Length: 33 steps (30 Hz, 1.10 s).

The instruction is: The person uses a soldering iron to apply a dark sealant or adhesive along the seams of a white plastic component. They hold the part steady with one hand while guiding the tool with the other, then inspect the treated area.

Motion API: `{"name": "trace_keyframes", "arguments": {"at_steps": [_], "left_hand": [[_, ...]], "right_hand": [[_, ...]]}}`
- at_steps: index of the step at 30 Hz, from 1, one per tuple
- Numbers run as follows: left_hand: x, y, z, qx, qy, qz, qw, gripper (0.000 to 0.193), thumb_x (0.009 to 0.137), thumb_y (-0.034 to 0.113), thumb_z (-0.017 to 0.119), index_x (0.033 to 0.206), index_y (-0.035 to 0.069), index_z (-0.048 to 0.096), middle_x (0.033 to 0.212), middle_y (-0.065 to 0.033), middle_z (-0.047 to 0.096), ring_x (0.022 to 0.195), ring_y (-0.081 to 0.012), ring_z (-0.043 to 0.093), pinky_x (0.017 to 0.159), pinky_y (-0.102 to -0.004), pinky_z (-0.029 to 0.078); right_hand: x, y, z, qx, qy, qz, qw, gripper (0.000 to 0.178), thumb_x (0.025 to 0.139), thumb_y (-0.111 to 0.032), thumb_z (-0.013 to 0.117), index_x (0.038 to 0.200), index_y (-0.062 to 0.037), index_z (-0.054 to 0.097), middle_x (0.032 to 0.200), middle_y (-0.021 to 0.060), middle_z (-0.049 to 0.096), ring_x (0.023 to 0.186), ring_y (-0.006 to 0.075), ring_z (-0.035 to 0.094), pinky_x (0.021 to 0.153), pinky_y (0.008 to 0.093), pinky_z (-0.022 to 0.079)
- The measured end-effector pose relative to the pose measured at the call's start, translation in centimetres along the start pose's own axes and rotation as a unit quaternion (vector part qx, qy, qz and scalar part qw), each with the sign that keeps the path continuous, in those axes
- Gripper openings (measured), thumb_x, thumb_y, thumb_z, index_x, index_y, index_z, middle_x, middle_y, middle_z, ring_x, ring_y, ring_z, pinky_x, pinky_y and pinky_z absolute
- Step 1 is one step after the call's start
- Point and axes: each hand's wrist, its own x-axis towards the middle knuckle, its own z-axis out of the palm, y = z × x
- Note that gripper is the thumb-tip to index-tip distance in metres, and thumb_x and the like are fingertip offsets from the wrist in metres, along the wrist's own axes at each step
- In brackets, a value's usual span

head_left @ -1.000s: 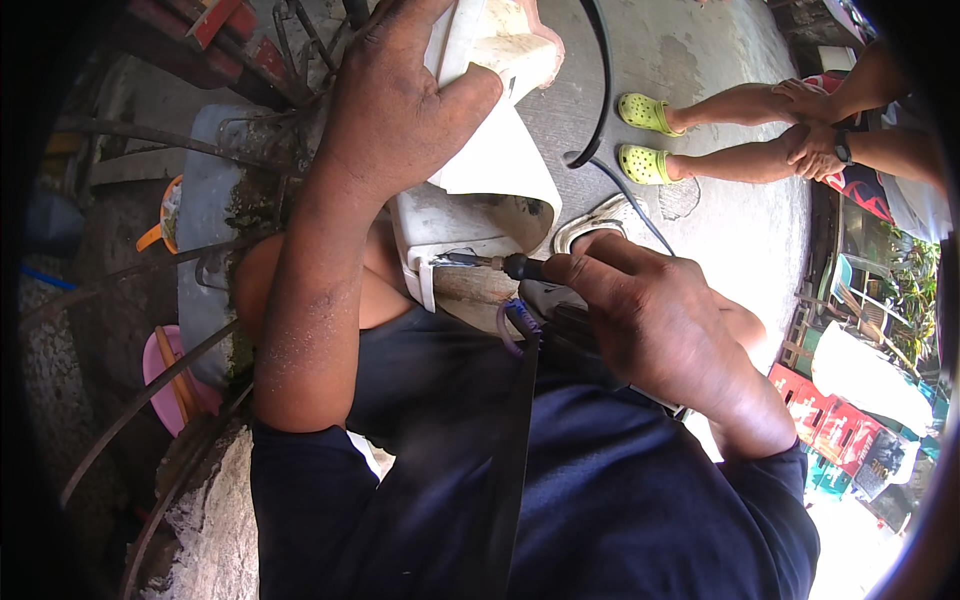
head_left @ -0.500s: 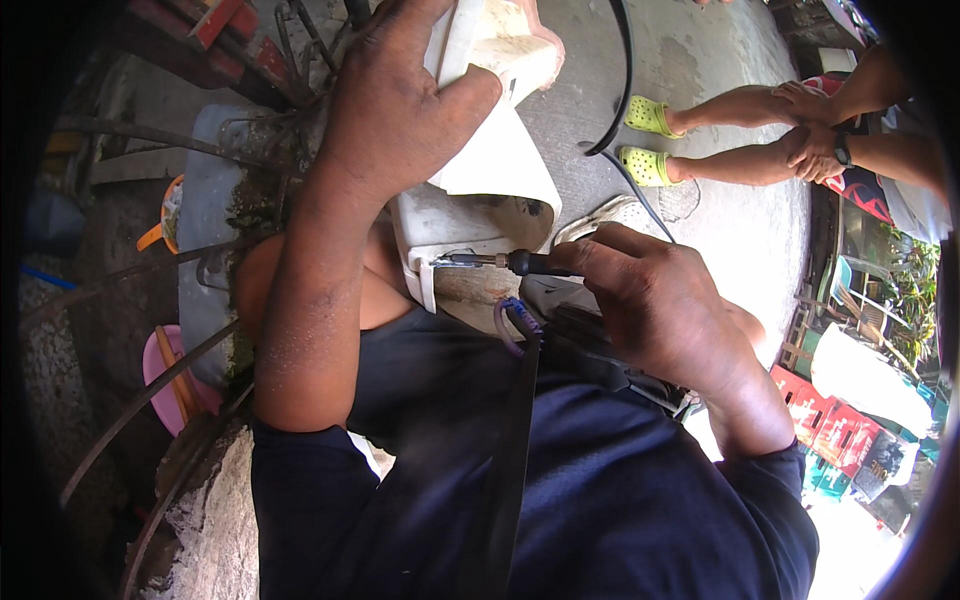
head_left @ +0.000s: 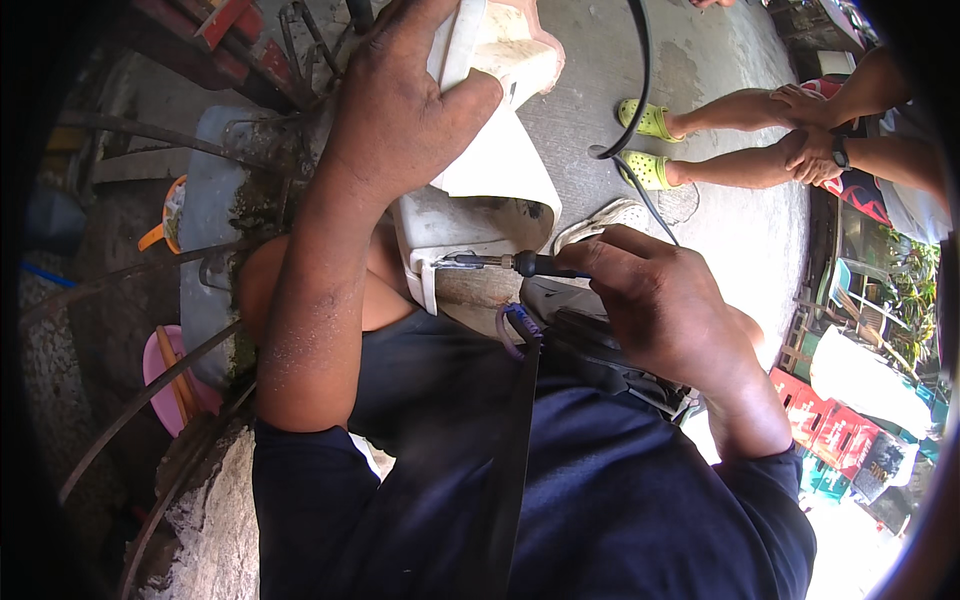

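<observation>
Just beyond the person's dark shorts [head_left: 430, 362], a white plastic part [head_left: 492, 168] lies to the left of the right hand [head_left: 662, 300], whose fingers are curled around the rear of a slim black-handled tool [head_left: 522, 264]. The tool's long axis runs nearly level across the view, its metal tip pointing left to a greyish patch at the part's lower corner, though contact there is too small to tell. The left hand [head_left: 400, 120] clasps the part's upper edge, some fingertips hidden, while the right fingers are nearer that patch.
</observation>
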Motion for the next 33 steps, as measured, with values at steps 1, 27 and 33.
{"name": "trace_keyframes", "arguments": {"at_steps": [1,27,33], "left_hand": [[0.0,0.0,0.1,-0.031,-0.004,-0.026,0.999,0.057,0.077,-0.001,0.063,0.134,0.003,0.057,0.132,-0.0253,0.063,0.129,-0.0389,0.061,0.109,-0.0415,0.047],[0.0,0.3,0.0,0.031,0.015,0.053,0.998,0.059,0.077,-0.002,0.062,0.135,0.002,0.056,0.125,-0.0222,0.064,0.121,-0.0363,0.064,0.105,-0.0412,0.049],[-0.3,-0.4,0.1,-0.016,0.001,-0.009,1.0,0.058,0.077,-0.003,0.061,0.135,0.002,0.056,0.131,-0.0237,0.063,0.128,-0.0364,0.061,0.11,-0.0412,0.046]], "right_hand": [[-0.1,0.0,-0.1,0.008,0.0,0.005,1.0,0.043,0.081,0.001,0.066,0.12,-0.0141,0.073,0.097,0.0105,0.07,0.085,0.0353,0.073,0.073,0.0466,0.059],[0.7,0.4,-0.2,0.017,-0.016,-0.004,1.0,0.041,0.086,0.01,0.065,0.12,-0.0122,0.073,0.099,0.0122,0.071,0.089,0.0363,0.072,0.073,0.0431,0.057],[1.0,0.5,-0.1,0.014,-0.025,0.002,1.0,0.039,0.087,0.01,0.065,0.119,-0.0112,0.073,0.101,0.013,0.071,0.091,0.0368,0.073,0.076,0.0426,0.058]]}}
